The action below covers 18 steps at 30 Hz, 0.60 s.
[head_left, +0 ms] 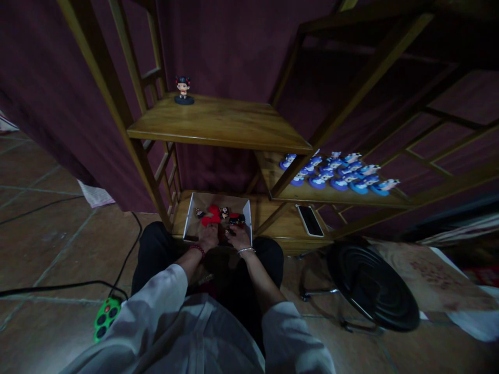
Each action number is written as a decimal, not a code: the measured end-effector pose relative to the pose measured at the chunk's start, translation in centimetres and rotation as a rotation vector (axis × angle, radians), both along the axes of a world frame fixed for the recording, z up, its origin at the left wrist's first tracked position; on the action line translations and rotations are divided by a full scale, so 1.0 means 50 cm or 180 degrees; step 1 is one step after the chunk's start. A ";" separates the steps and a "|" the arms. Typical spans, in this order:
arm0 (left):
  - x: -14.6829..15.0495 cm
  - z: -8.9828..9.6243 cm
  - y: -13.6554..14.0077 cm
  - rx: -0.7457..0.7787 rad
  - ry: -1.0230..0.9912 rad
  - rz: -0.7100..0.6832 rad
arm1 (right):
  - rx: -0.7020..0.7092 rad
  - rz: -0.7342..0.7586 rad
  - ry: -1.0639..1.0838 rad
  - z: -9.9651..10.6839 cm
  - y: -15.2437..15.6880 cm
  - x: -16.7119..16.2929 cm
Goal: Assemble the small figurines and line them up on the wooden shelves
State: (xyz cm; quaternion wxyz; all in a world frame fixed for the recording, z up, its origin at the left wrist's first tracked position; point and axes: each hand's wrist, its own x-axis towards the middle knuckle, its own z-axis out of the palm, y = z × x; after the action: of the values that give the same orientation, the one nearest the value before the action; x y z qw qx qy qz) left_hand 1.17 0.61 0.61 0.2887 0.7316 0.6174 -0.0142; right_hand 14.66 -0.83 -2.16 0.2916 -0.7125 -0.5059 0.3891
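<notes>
Both hands are inside a shallow white-walled box (248,218) lined with brown paper, on the lowest shelf. Bright red pieces (213,212) and small dark figurines (223,212) lie loose in it. My left hand (208,237), with a red bracelet at the wrist, is low in the box beside the red pieces; its fingers look curled, and what they hold is too dark to make out. My right hand (239,237), wearing a pale bracelet, pinches a small dark figurine (229,231) near the box's right side. The space between the hands is in deep shadow.
A dark-haired figurine (183,89) stands on the wooden shelf (218,122) above. Several blue-and-white figurines (345,176) fill the right shelf. A phone-like device (310,220) lies lower right. A black round stool (372,285) stands at right; a green power strip (106,318) and cables are left.
</notes>
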 end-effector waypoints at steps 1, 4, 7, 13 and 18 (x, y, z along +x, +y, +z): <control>-0.001 0.000 0.000 -0.0009 -0.0024 0.0005 | -0.0029 -0.0022 0.0055 -0.001 0.001 -0.002; -0.005 -0.003 0.003 -0.0031 -0.0130 0.0057 | -0.0086 -0.0086 0.0228 -0.002 0.003 -0.007; -0.009 -0.012 0.007 -0.0010 -0.0300 0.0129 | -0.0078 -0.0141 0.0398 -0.002 0.004 -0.012; -0.020 -0.031 0.013 0.0022 -0.0862 0.0348 | 0.0035 -0.0263 0.0698 0.002 0.005 -0.017; -0.027 -0.037 0.020 0.0043 -0.1412 0.0471 | 0.0095 -0.0305 0.0870 0.005 0.006 -0.019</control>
State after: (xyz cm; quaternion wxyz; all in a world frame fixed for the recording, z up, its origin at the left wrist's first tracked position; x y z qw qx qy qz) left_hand -0.18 1.59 -1.27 0.4127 0.6715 0.5908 0.1722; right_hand 13.71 -0.52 -1.89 0.3865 -0.6718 -0.4327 0.4605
